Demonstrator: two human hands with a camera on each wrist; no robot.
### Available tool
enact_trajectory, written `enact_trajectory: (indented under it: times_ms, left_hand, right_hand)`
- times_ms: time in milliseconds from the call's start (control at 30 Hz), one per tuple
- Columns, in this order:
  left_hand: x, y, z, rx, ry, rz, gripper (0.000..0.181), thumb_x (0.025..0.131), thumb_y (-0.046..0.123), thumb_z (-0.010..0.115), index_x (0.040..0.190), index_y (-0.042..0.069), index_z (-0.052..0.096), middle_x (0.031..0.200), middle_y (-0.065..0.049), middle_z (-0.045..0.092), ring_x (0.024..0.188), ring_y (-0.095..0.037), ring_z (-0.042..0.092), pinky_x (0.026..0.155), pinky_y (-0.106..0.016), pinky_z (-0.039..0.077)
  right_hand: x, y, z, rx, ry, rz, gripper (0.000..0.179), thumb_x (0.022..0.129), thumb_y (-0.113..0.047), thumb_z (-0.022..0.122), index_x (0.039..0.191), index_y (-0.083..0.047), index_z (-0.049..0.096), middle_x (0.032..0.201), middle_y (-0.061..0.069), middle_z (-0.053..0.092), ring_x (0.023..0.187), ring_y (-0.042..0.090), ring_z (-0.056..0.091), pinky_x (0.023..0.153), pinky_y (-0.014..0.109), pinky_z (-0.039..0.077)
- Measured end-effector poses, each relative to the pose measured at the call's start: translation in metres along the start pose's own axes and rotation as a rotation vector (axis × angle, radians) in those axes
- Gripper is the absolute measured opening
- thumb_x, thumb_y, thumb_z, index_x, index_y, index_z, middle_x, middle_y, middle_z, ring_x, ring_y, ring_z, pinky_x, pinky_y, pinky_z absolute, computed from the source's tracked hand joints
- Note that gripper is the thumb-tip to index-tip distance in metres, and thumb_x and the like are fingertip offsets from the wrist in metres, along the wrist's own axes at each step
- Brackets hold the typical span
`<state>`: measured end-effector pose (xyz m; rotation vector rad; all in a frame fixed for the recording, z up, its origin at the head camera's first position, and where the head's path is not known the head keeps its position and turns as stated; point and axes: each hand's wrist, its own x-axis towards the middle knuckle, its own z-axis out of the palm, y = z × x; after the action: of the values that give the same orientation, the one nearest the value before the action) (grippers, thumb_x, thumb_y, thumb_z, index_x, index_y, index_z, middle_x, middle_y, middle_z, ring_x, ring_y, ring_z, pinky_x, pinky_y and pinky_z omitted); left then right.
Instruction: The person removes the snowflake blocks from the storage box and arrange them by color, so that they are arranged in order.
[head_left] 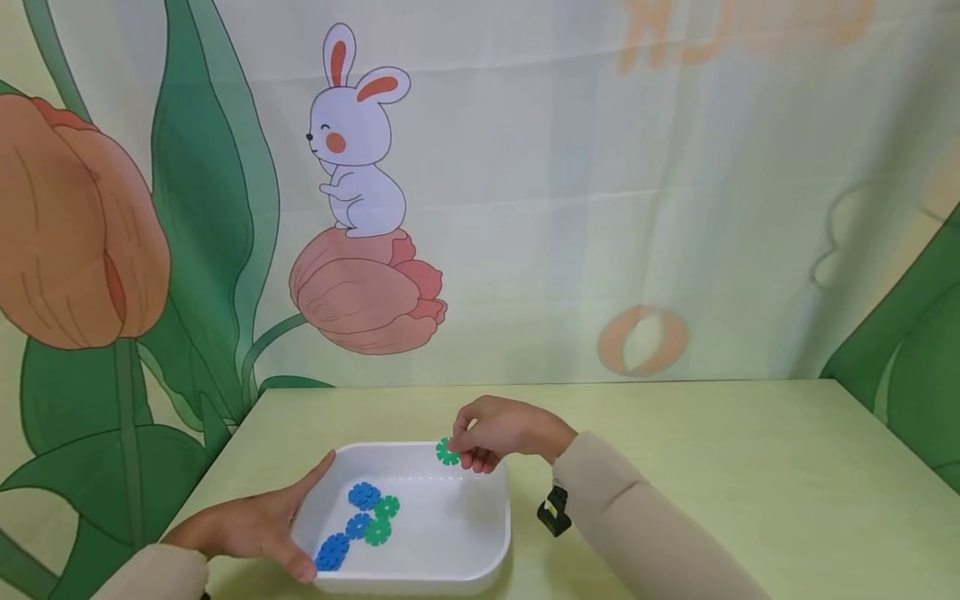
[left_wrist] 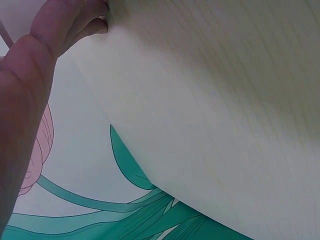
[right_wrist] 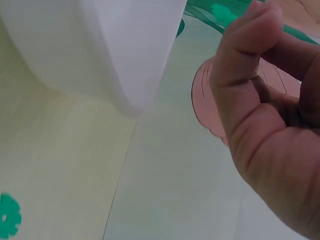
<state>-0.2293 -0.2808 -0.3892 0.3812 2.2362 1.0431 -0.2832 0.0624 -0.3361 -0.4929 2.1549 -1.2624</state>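
Observation:
A white rectangular tray holds several blue snowflake discs and green snowflake discs, mostly toward its left side. My left hand spans the tray's left side, thumb at the near corner and straight fingers toward the far corner. In the left wrist view, the tray is not visible beside the fingers. Over the tray's far right edge, my right hand pinches a green snowflake disc between thumb and fingertips. Part of that disc shows behind the fingertip in the right wrist view.
The tray stands on a pale wood-grain table. Another green snowflake disc lies on the table outside the tray. A printed curtain hangs behind the table. A black device sits at the right sleeve.

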Motion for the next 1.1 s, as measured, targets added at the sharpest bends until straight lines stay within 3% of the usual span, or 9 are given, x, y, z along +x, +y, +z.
enact_trajectory:
  times_ms: [367,800,1100]
  left_hand:
    - [-0.001,0.0,0.001,-0.009,-0.005,-0.007,0.136,0.077,0.048,0.085,0.157,0.01,-0.018,0.158,-0.029,0.011,0.128,-0.037,0.034,0.108,-0.061,0.03]
    - [0.001,0.0,0.0,0.025,-0.014,-0.015,0.137,0.077,0.052,0.083,0.156,0.01,-0.02,0.158,-0.03,0.008,0.129,-0.038,0.034,0.108,-0.063,0.029]
    - [0.003,-0.001,0.0,0.008,-0.026,0.008,0.137,0.078,0.048,0.084,0.156,0.009,-0.021,0.156,-0.03,0.01,0.128,-0.038,0.034,0.107,-0.058,0.032]
  right_hand:
    - [-0.033,0.029,-0.04,0.047,0.074,-0.016,0.017,0.097,-0.013,0.065,0.089,-0.001,0.058,0.074,0.007,0.059,0.063,0.015,0.053,0.062,0.026,0.049]
    - [-0.079,0.057,-0.085,-0.039,0.146,-0.06,0.023,0.099,-0.019,0.063,0.085,-0.002,0.059,0.074,0.005,0.054,0.067,0.016,0.048,0.064,0.028,0.044]
    - [-0.104,0.075,-0.105,-0.058,0.189,-0.057,0.023,0.101,-0.02,0.061,0.092,0.001,0.059,0.085,0.008,0.057,0.073,0.02,0.051,0.069,0.031,0.048]
